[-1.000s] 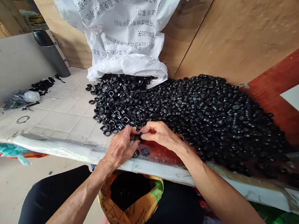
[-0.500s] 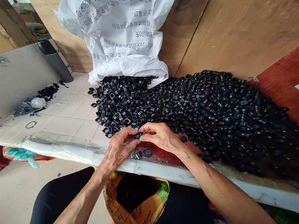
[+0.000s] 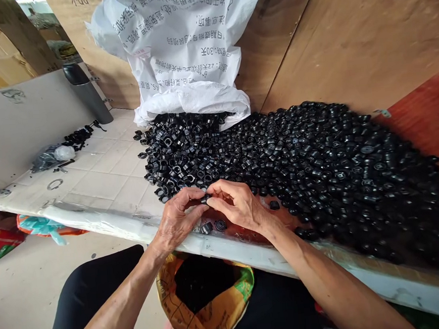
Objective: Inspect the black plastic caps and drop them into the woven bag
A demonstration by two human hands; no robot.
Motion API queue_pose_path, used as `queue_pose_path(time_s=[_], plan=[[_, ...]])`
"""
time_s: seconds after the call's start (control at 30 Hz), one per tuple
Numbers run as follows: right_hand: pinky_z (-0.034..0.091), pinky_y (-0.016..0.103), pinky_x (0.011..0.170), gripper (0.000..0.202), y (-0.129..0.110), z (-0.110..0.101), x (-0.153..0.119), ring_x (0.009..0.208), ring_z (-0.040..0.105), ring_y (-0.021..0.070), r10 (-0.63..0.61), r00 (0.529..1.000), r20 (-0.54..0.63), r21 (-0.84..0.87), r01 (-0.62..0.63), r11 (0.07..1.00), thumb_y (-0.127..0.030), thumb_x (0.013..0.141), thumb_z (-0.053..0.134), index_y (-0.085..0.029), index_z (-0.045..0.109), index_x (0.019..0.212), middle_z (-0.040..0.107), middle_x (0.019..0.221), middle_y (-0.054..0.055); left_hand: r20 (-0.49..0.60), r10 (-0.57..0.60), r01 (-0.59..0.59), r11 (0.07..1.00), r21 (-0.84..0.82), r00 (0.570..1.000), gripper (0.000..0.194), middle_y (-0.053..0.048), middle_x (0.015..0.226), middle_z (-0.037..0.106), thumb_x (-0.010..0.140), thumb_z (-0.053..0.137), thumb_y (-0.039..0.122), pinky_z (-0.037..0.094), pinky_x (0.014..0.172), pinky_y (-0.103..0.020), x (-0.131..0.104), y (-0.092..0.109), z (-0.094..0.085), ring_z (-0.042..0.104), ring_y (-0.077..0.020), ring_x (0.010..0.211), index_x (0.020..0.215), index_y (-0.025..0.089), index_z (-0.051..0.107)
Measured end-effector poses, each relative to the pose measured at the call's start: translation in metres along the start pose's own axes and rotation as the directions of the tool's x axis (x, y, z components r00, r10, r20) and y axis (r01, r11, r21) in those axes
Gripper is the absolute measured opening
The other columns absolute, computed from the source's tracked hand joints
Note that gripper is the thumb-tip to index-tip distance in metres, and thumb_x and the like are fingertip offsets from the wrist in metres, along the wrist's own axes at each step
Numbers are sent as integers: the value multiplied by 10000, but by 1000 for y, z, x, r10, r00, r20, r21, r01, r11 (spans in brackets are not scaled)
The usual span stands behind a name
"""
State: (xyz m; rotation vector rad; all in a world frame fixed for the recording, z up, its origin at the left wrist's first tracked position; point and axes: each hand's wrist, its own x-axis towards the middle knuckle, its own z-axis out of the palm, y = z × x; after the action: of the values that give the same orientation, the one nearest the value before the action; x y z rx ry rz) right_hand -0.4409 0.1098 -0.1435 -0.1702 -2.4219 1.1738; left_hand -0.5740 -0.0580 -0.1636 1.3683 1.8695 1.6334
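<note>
Nearest, at about 6 o'clock below the bench edge, an open yellow and green sack (image 3: 201,313) sits between the person's black-clad knees, its dark inside showing.

Just above it, over the front edge of the bench (image 3: 106,221), the two hands meet. The left hand (image 3: 176,218) and the right hand (image 3: 238,203) press their fingertips together around one small black plastic part (image 3: 204,200), which is pinched from both sides and mostly covered; whether it is one piece or two fitted together cannot be told. Both grips are closed tightly on it, with the other fingers curled in.

Directly beneath the hands, toward 6 o'clock of them, two loose black pieces (image 3: 214,227) lie on the reddish board near the bench lip. One more single piece (image 3: 274,205) lies at the right hand's 3 o'clock.

Beyond the hands, from 12 to 3 o'clock, a wide heap of black plastic rings and caps (image 3: 317,157) covers the bench. At 12 o'clock a white woven bag (image 3: 183,50) with printed lettering stands against the plywood wall, its mouth spilling into the heap.

Far off at 10 o'clock, a grey tube (image 3: 88,93) leans on the pale panel, with a small cluster of black parts (image 3: 78,136) and a crumpled plastic bag (image 3: 49,156) below it.
</note>
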Motion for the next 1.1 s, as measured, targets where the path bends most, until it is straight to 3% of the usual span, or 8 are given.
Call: queue_pose_path(time_s=[0.1,0.2,0.37,0.5,0.63,0.77,0.9,1.1], plan=[[440,267,670,123,2,-1,0,703,588,150,-2,999,39,-30,3,1000,-301,1008,629,-216,703,956,696,838,8,-19,15,-15,1000,1,1000,176,-70,1178,724,955,736,234,621,928,-336,-1,-4,0,745,-201,1029,1128,221,709],[381,278,614,309,6,0,-1,588,492,133,45,997,63,-115,-38,993,-342,1061,556,-210,698,820,609,664,-13,-1,52,-52,998,17,999,173,-72,1176,729,967,737,252,617,949,-341,-1,-4,0,742,-207,1068,1136,225,712],[418,267,670,214,1,-2,-1,692,597,142,47,997,65,-54,-43,998,-387,1040,615,-211,726,990,700,803,-5,-49,44,-43,999,10,998,169,-63,1174,727,963,737,253,620,931,-329,0,-2,1,742,-188,1031,1127,223,709],[371,281,612,406,-1,-3,0,598,520,129,54,995,88,-99,-45,994,-439,1039,613,-200,630,711,622,664,-13,-60,31,-30,999,18,998,175,-58,1170,733,956,722,239,626,931,-326,0,-1,1,736,-178,1018,1130,221,714],[414,264,621,231,0,-4,-2,610,550,136,74,995,59,-18,-73,997,-446,964,726,-219,694,989,639,709,-35,-73,28,-26,999,27,997,177,-59,1168,736,947,707,217,627,924,-325,0,-2,1,734,-180,1022,1123,219,712],[400,273,607,313,2,-4,-2,607,524,141,53,993,105,-60,-47,997,-445,982,695,-217,650,773,629,684,-16,-73,34,-32,999,33,997,188,-58,1170,735,943,705,203,623,932,-323,-1,-2,1,730,-181,1037,1130,227,710],[459,275,682,117,2,-3,-1,702,607,158,23,999,42,-17,-22,1000,-337,960,689,-224,691,989,710,841,2,-52,10,-9,1000,23,999,186,-65,1183,731,945,725,225,619,943,-329,-1,0,0,735,-194,1056,1130,221,708],[404,275,663,132,-6,-2,-1,672,568,145,121,989,83,-15,-120,993,-321,970,620,-216,660,900,669,759,-20,-17,70,-67,992,107,997,168,-73,1175,743,964,707,243,620,954,-356,0,0,0,737,-210,1070,1129,210,703]])
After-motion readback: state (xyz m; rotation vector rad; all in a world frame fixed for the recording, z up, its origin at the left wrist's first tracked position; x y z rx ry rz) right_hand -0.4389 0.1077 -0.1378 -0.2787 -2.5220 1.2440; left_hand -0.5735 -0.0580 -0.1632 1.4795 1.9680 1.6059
